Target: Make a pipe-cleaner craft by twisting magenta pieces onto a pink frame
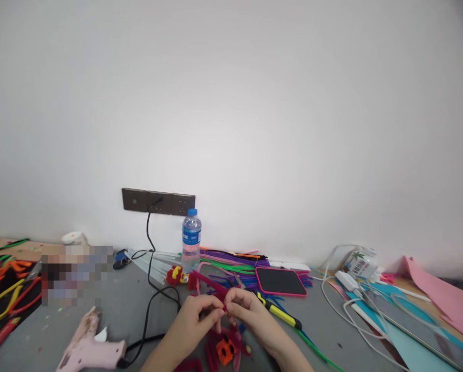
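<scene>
My left hand [198,312] and my right hand [247,309] meet over the grey table [138,310], both pinching a dark red pipe cleaner [210,281] that sticks up and to the left from my fingers. Below my hands lies a red and pink pipe-cleaner figure with an orange part [226,349]. A small red and yellow pipe-cleaner figure [177,275] stands just beyond, next to a water bottle [191,239].
A pink glue gun [88,349] lies at the front left, its black cord running to the wall sockets [157,201]. Coloured pipe cleaners [231,263], a pink-cased phone [281,281], a yellow utility knife [280,313], white cables and coloured paper sheets [410,330] lie to the right.
</scene>
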The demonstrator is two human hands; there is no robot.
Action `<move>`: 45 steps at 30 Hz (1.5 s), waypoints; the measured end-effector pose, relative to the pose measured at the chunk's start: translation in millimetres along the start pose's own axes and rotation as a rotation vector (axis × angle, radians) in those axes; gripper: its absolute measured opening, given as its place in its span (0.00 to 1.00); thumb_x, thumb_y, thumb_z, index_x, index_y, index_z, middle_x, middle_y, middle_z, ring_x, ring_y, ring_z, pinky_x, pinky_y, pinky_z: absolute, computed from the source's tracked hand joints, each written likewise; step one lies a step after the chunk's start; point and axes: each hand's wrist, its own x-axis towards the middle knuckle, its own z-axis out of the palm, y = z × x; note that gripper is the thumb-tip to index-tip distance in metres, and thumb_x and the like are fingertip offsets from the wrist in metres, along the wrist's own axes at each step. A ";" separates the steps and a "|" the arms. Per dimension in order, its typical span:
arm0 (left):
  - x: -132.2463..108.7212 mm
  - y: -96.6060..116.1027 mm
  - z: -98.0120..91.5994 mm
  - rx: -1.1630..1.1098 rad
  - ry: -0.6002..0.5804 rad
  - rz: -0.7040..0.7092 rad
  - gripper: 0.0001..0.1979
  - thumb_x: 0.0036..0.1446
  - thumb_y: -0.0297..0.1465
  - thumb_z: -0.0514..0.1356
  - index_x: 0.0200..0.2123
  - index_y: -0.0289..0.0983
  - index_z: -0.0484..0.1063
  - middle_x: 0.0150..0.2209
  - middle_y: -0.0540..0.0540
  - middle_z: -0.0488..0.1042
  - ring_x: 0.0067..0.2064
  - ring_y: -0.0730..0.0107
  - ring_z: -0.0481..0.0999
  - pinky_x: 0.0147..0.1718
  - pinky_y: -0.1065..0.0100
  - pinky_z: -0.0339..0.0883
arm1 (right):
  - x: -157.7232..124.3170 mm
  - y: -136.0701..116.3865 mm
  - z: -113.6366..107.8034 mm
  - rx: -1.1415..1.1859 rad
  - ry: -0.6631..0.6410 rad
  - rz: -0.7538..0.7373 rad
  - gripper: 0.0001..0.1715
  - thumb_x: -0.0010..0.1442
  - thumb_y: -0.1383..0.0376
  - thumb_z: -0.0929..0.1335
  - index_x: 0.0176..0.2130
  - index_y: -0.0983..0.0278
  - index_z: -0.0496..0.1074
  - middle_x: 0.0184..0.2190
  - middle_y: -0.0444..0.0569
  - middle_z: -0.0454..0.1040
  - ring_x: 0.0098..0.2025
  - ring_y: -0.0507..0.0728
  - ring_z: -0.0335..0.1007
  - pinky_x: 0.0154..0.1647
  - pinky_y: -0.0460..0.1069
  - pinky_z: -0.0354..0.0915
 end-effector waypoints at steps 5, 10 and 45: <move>0.4 0.5 0.5 0.021 -0.007 0.024 0.13 0.61 0.34 0.55 0.30 0.36 0.76 0.22 0.50 0.76 0.27 0.68 0.74 0.33 0.71 0.63 | -1.7 -1.3 3.5 0.130 -0.028 0.044 0.18 0.49 0.55 0.75 0.29 0.65 0.69 0.23 0.40 0.68 0.23 0.48 0.61 0.27 0.44 0.55; -0.7 -3.9 1.2 0.126 0.008 0.086 0.11 0.62 0.33 0.56 0.30 0.38 0.76 0.24 0.49 0.77 0.31 0.67 0.73 0.36 0.70 0.61 | -5.4 -6.6 3.0 0.216 -0.091 0.118 0.17 0.48 0.57 0.76 0.28 0.65 0.69 0.22 0.39 0.67 0.22 0.47 0.61 0.25 0.43 0.54; -0.3 -11.3 9.4 0.109 0.273 0.055 0.10 0.58 0.30 0.57 0.31 0.43 0.55 0.21 0.56 0.77 0.26 0.68 0.77 0.32 0.71 0.64 | 12.8 10.8 -1.8 0.066 0.310 -0.192 0.20 0.46 0.52 0.76 0.27 0.64 0.72 0.17 0.37 0.60 0.19 0.47 0.49 0.21 0.44 0.46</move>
